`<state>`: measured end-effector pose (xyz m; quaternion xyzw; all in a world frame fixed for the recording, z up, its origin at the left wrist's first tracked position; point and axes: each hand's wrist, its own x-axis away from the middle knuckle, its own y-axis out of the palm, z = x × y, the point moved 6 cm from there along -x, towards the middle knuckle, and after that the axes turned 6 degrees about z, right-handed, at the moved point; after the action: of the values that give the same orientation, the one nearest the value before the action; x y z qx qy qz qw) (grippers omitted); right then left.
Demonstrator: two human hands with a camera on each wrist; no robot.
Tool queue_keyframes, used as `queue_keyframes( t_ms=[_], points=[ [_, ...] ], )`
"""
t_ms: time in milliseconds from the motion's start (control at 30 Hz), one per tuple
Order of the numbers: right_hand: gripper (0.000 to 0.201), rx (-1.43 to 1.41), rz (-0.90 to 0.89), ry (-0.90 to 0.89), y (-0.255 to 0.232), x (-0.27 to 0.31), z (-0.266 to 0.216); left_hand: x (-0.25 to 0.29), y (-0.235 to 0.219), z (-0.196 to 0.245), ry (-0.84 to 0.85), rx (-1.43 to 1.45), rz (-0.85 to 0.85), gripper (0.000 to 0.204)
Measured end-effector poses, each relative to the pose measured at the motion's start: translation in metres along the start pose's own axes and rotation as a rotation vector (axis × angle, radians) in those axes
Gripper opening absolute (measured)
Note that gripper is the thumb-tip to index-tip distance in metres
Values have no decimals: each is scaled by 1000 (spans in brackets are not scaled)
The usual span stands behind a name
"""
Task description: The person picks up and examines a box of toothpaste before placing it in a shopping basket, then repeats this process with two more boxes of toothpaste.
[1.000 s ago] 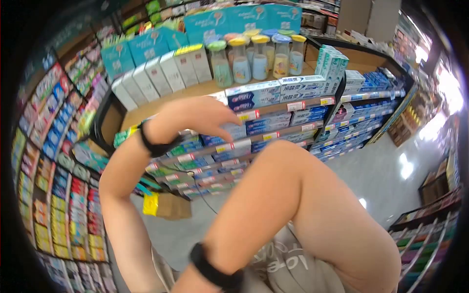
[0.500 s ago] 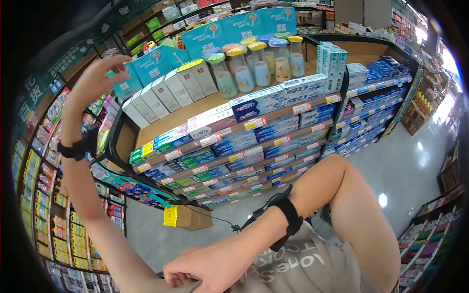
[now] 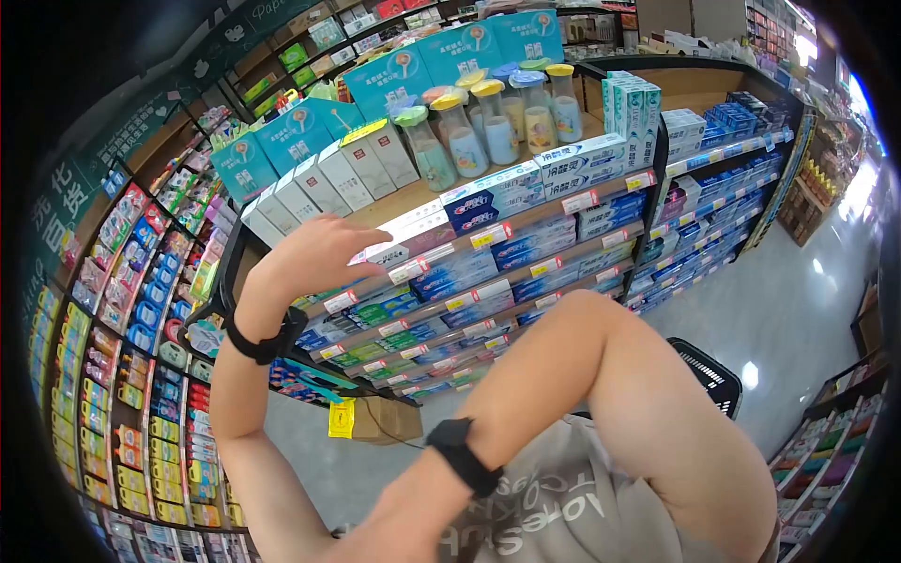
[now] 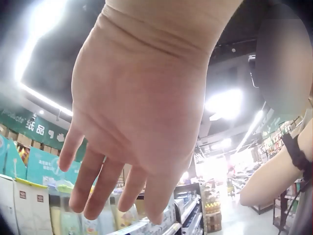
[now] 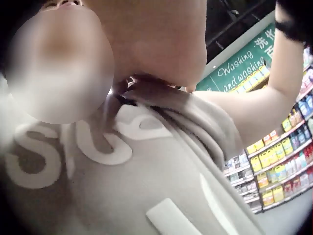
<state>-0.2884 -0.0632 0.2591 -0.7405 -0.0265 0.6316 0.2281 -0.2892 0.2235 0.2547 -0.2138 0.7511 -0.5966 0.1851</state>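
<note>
My left hand [image 3: 314,255] is held out over the front of the toothpaste shelf, in front of a row of white boxes [image 3: 319,183]. Its fingers are loosely extended and hold nothing; in the left wrist view the palm shows, fingers pointing down. My right arm crosses my body, and the right hand [image 3: 404,516] is at the left sleeve, partly cut off by the frame's bottom edge. In the right wrist view, the shirt sleeve [image 5: 200,110] bunches in folds at that hand, which grips the cloth. Its fingertips are hidden there.
Plastic bottles with coloured lids [image 3: 493,122] and toothpaste boxes [image 3: 488,197] fill the stand ahead. A black basket [image 3: 704,375] shows beyond my right arm. A cardboard box [image 3: 389,418] lies on the floor. Packed shelves [image 3: 122,394] run along the left.
My left hand rose to the upper left, then came back down over the shelf front. The right hand came into view at the sleeve and now sits lower in the frame. The basket has come into view.
</note>
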Motion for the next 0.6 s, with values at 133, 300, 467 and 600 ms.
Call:
queue_keyframes(
  t_ms=[133,300,467,600],
  points=[
    [31,-128,-84,-17,20,-23,11,-31,2,12,77,-66,-38,50],
    [31,-153,-103,-1,20,-22,1,-72,8,21,141,-107,-101,49],
    [32,-139,-103,57,3,-3,-18,-72,-15,43,231,-84,-63,44],
    [34,-134,-6,184,-34,48,-51,-53,-27,40,131,51,10,45]
  ],
)
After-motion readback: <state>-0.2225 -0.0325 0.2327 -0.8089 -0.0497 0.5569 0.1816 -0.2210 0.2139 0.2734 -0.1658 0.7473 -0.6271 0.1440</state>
